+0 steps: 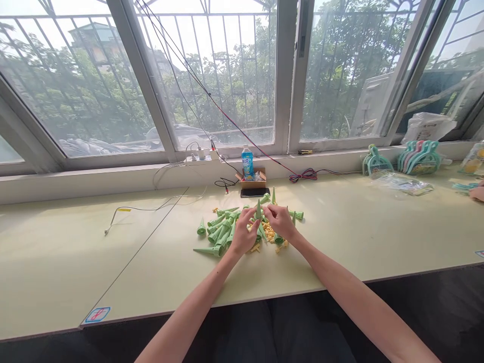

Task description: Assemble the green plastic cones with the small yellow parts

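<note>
My left hand [245,231] is closed round a green plastic spike [258,209], whose pointed end stands up between thumb and fingers. Close against it, my right hand [280,222] has its fingers pinched at the spike's side; whatever lies between those fingertips is hidden. Left of my hands lies a heap of similar green spikes [222,229], some with hollow collars showing. Small yellow plastic pieces [269,233] are scattered on the table beneath and between my hands. One more spike [274,195] stands upright just behind my right hand.
Behind the heap, a blue bottle [247,164] stands by a small cardboard box [260,176] and a black phone-like slab [255,192]. A coiled cable [304,174] lies to the right. Teal plastic items [418,157] stand at the far right, near another person's hand [477,191]. The table's front edge runs below my forearms.
</note>
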{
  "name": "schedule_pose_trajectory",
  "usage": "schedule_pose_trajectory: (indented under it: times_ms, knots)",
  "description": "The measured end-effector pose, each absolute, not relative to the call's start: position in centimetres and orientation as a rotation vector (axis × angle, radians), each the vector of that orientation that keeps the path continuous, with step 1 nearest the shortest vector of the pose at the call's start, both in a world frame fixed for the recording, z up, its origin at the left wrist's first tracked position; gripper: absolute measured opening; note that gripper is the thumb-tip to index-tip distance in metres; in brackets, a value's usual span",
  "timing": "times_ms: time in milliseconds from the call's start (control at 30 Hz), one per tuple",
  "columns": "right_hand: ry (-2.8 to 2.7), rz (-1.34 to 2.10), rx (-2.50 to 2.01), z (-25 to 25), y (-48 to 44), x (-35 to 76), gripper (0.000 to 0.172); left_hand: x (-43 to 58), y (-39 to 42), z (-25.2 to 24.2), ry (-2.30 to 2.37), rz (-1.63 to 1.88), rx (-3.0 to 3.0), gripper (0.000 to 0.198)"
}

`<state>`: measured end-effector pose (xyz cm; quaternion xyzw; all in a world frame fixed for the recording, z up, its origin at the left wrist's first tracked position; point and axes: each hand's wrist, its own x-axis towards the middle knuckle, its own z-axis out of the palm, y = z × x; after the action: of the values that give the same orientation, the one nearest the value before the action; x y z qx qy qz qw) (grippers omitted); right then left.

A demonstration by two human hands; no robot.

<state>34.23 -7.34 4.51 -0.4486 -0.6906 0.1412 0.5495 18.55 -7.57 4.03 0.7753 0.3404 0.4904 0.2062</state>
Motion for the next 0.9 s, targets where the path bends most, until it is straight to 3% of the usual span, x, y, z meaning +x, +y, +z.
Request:
schedule_pose_trajectory:
  times_ms: [333, 567, 900]
  knots:
    - [-1.538, 0.351, -1.052, 4.3, -7.4, 34.2, 0.041, 18.9, -7.8, 4.4, 1.22, 1.536, 1.806, 0.031]
    - [-1.649, 0.449, -0.911, 4.0, -7.5, 34.1, 0.039, 18.8, -8.4, 5.1, 1.213, 1.358, 1.803, 0.058]
    - [-1.637, 0.444, -0.929, 4.1, -7.4, 34.3, 0.034, 18.5, -7.8, 4.6, 1.139, 1.349, 1.882, 0.042]
